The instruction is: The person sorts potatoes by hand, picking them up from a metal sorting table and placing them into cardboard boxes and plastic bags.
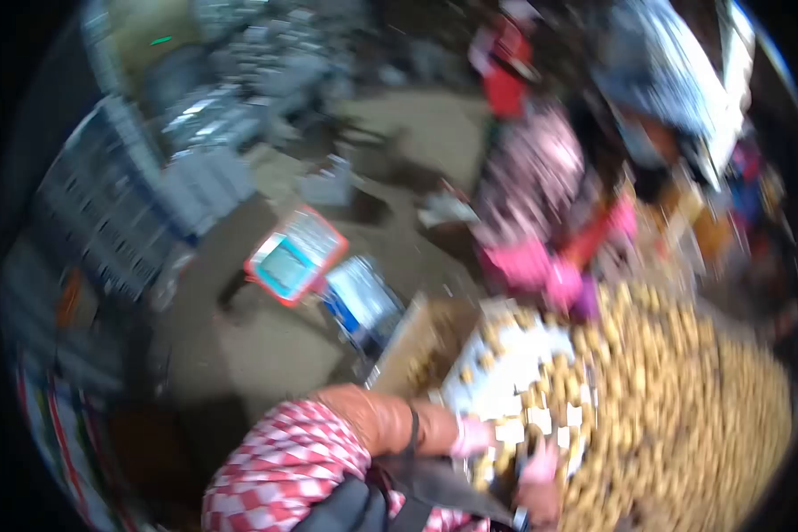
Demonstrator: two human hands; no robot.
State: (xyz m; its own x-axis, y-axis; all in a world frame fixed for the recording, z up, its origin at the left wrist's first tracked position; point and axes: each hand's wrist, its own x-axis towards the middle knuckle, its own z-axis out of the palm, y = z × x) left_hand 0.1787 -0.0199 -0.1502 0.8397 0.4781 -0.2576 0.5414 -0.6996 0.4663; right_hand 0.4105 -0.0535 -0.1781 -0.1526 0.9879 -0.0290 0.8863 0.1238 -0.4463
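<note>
The view is smeared by motion. My left hand (474, 438), in a pink glove, reaches out of a brown sleeve cover over a white sheet-like surface (489, 377). Close to its right is my right hand (541, 463), also gloved in pink, with a dark band at the wrist. Both are low over a big heap of small yellow-brown oblong pieces (674, 408), whose kind I cannot make out. Several small white squares (538, 418) lie between and beside the hands. Blur hides the fingers and anything in them.
An open cardboard box (426, 346) with a few pieces inside stands left of the heap. Beyond it are a blue-and-white package (363, 300) and a red-rimmed crate (297, 255). A co-worker in pink gloves (541, 270) leans over the heap's far side; other people are behind.
</note>
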